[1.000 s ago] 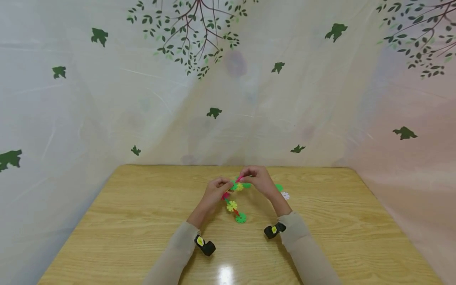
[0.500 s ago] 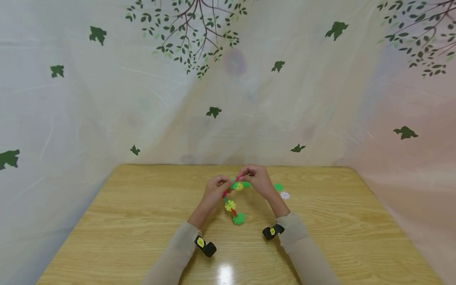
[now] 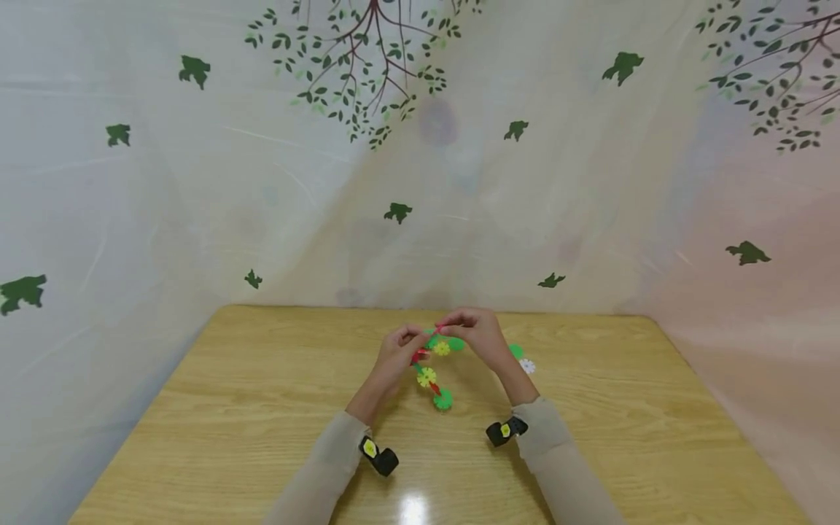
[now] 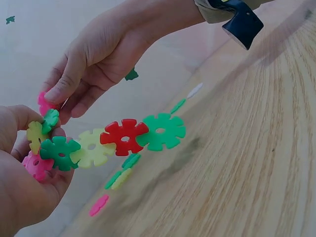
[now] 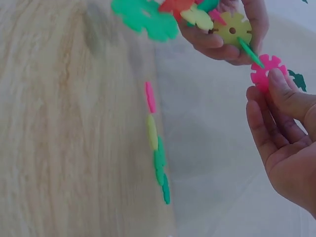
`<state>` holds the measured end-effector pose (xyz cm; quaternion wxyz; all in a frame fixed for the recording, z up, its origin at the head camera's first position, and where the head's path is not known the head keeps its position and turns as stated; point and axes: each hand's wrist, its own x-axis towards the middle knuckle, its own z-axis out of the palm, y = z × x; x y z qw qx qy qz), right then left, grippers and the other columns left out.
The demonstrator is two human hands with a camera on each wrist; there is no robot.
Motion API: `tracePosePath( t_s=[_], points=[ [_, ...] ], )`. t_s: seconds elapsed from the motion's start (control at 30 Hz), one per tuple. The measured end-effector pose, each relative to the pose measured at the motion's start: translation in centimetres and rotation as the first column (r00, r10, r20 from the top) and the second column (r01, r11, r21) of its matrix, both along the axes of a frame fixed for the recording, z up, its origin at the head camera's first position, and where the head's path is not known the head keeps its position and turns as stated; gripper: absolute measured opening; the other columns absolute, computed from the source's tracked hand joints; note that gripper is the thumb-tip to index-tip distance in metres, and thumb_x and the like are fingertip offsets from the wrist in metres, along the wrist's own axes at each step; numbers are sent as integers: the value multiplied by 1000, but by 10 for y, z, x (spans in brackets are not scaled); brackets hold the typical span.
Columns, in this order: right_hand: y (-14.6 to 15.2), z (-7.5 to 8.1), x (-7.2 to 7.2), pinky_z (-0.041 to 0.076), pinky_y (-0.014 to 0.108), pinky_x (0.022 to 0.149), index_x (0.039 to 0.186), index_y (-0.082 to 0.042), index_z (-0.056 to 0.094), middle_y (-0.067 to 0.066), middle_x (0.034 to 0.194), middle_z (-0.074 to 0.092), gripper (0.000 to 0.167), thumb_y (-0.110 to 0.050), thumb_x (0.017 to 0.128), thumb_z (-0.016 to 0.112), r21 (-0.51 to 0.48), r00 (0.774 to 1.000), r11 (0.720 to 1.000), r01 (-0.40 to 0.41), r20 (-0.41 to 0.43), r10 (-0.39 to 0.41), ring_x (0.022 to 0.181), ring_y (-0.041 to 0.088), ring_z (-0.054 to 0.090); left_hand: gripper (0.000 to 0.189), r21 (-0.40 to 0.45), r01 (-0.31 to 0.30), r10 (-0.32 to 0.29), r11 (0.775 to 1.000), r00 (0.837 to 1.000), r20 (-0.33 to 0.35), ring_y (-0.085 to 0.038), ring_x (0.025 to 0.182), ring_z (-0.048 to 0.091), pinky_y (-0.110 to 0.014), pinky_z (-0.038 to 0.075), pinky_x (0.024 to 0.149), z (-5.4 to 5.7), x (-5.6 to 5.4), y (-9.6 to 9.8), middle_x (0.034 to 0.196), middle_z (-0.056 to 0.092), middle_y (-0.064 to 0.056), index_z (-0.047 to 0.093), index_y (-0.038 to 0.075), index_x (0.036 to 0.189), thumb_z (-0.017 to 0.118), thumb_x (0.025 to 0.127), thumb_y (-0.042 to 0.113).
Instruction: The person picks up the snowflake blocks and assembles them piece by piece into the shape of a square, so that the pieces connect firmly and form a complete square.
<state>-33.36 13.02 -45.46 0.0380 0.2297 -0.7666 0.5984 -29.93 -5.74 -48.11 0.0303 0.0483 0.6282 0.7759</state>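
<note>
Above the far half of the table, my left hand grips a chain of interlocked, notched plastic discs. In the left wrist view, a red disc and a large green disc stick out at the chain's free end, past a pale yellow disc. My right hand pinches a pink notched disc between thumb and fingers. That pink disc meets a small green disc on the chain's other end, edge to edge; how deeply they fit cannot be seen. Left fingers partly cover the chain's middle.
Loose discs lie on the wooden table beyond the hands, including a yellow disc and a green disc. Another green disc and a white disc lie to the right of my right wrist. A printed cloth backdrop stands behind the table.
Both hands stay nearly in place, the right still pinching the pink disc against the chain. The chain's hanging end swings slightly, and the head view shifts a little.
</note>
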Motion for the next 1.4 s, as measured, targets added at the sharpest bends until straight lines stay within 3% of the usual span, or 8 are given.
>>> tracePosePath(
  t_s=[0.23, 0.47, 0.63, 0.7, 0.83, 1.0, 1.2, 1.4],
  points=[
    [-6, -1, 2, 61, 29, 81, 108, 5, 76, 23, 105, 75, 24, -12, 90, 78, -26, 999, 1000, -4, 32, 4, 87, 5, 71, 11, 25, -41, 40, 999, 999, 18, -14, 78, 69, -29, 62, 77, -2, -3, -1, 90, 66, 1, 61, -1, 107, 62, 100, 7],
    [-7, -1, 6, 61, 49, 86, 109, 0, 76, 21, 110, 75, 24, -16, 91, 78, -21, 999, 1000, -19, 49, 20, 90, 9, 73, 17, 15, -81, 81, 997, 997, -4, -14, 79, 71, -32, 62, 79, -3, -2, -1, 86, 67, 5, 62, -3, 110, 68, 96, 4],
    [-12, -2, 6, 62, 32, 81, 107, 0, 77, 23, 110, 75, 22, -13, 90, 78, -46, 998, 999, -8, 55, 11, 89, 8, 73, 16, 27, -118, 118, 993, 993, -6, -10, 75, 71, -22, 58, 68, -4, -3, -1, 81, 69, 7, 64, -2, 106, 71, 93, 3],
    [-13, -4, 6, 60, 25, 79, 108, 1, 77, 24, 111, 74, 21, -12, 91, 77, -49, 998, 999, -11, 59, 13, 90, 7, 73, 15, 25, -113, 113, 993, 994, 0, -9, 74, 70, -19, 56, 66, -3, -2, 0, 81, 68, 7, 63, -2, 106, 70, 94, 3],
    [-12, -5, 5, 60, 24, 82, 113, -1, 76, 23, 115, 74, 23, -12, 93, 75, -23, 997, 1000, -18, 73, 20, 94, 8, 72, 12, 42, -97, 95, 994, 995, 41, -9, 77, 66, -19, 53, 67, -4, 0, 2, 85, 66, 6, 62, 2, 106, 66, 97, 8],
    [-11, -2, 4, 58, 24, 87, 118, -2, 74, 18, 119, 73, 26, -14, 95, 73, 15, 997, 999, -30, 68, 29, 107, 20, 71, 21, 86, -91, 81, 992, 990, 115, -10, 78, 59, -18, 51, 66, -7, 1, 7, 92, 62, 2, 63, 3, 114, 65, 99, 17],
    [-10, -1, 4, 57, 30, 92, 125, 5, 69, 22, 127, 69, 33, -13, 97, 70, 75, 995, 995, -72, 71, 67, 118, 33, 67, 35, 61, -53, 43, 997, 988, 147, -10, 75, 53, -19, 48, 63, -10, 1, 9, 102, 60, 3, 62, 0, 123, 66, 100, 27],
    [-8, -2, 4, 57, 34, 95, 132, 0, 65, 18, 131, 68, 35, -12, 99, 67, 123, 989, 983, -138, 79, 129, 122, 32, 65, 36, 34, -36, 30, 999, 986, 166, -8, 71, 53, -20, 50, 61, -12, 1, 8, 106, 60, 2, 62, 4, 124, 66, 100, 31]
  ],
)
